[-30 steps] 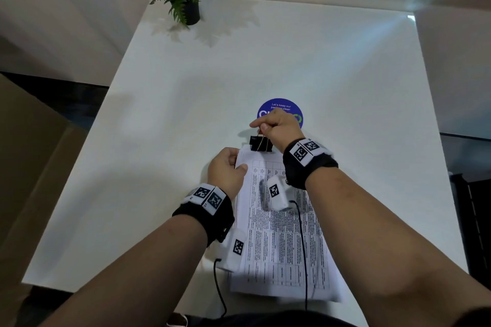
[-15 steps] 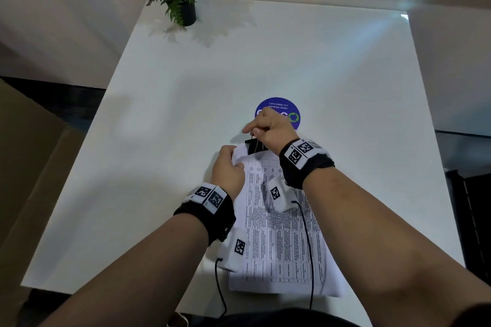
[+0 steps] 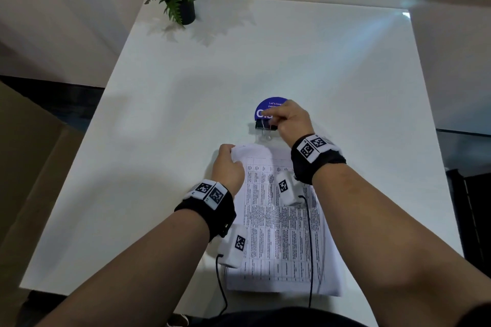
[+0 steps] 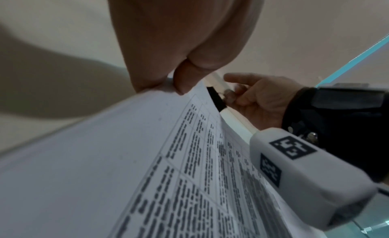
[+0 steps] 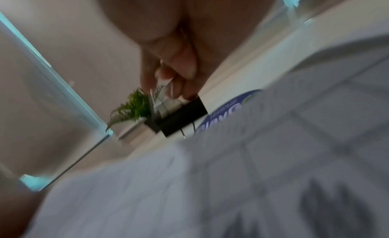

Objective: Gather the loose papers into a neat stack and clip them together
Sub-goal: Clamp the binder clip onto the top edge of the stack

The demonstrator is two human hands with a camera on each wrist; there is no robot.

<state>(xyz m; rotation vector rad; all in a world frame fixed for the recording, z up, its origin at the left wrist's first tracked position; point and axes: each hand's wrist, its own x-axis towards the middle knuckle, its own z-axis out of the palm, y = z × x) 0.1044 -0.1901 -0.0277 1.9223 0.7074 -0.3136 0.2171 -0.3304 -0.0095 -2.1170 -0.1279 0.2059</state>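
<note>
Fingers of the right hand (image 3: 291, 121) pinch the wire handles of the clip (image 3: 266, 127), which hangs just beyond the far edge of the papers (image 3: 279, 233), not yet on them. Left hand (image 3: 228, 167) fingertips and thumb pinch the stack's far left corner, lifting it slightly. Risks, as I judge them: the handles slipping so the clip snaps closed early, sheets fanning under the one-corner hold, or the clip catching only the top sheets.
</note>
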